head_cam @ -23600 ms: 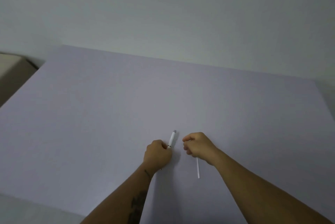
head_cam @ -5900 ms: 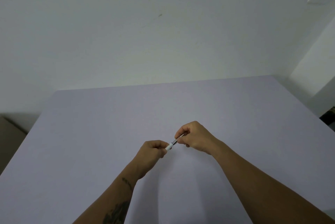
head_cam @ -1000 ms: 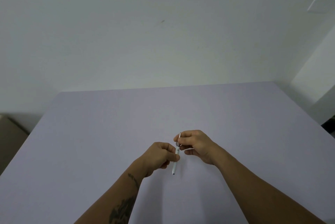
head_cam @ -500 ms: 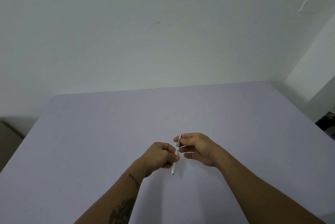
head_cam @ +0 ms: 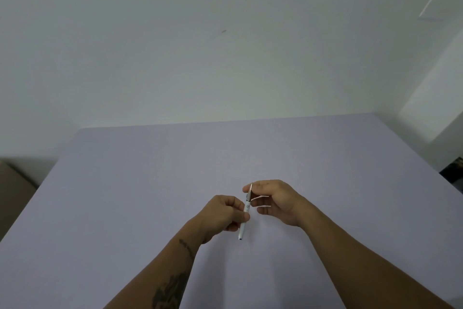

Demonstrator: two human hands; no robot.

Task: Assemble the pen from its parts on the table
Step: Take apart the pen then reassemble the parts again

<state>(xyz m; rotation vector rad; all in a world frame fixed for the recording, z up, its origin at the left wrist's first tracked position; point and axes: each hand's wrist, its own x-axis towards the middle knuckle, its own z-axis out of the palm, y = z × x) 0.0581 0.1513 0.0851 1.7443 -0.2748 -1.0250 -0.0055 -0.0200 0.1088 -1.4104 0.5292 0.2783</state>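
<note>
A slim white pen (head_cam: 243, 226) with a silver tip section stands nearly upright above the pale purple table (head_cam: 150, 171), tip pointing up. My left hand (head_cam: 223, 213) grips the white barrel at its middle with fingers curled around it. My right hand (head_cam: 275, 201) is just to the right, its thumb and forefinger pinching the silver tip end; the other fingers are spread loosely. The pen's lower end hangs free below my left hand.
A white wall rises behind the table's far edge. A brown box edge (head_cam: 12, 188) shows at the far left, and a dark object (head_cam: 453, 173) sits beyond the table's right edge.
In the last second the pen and both hands have hardly moved. Over the longer span the separate barrel and thin refill have come together into one pen held upright.
</note>
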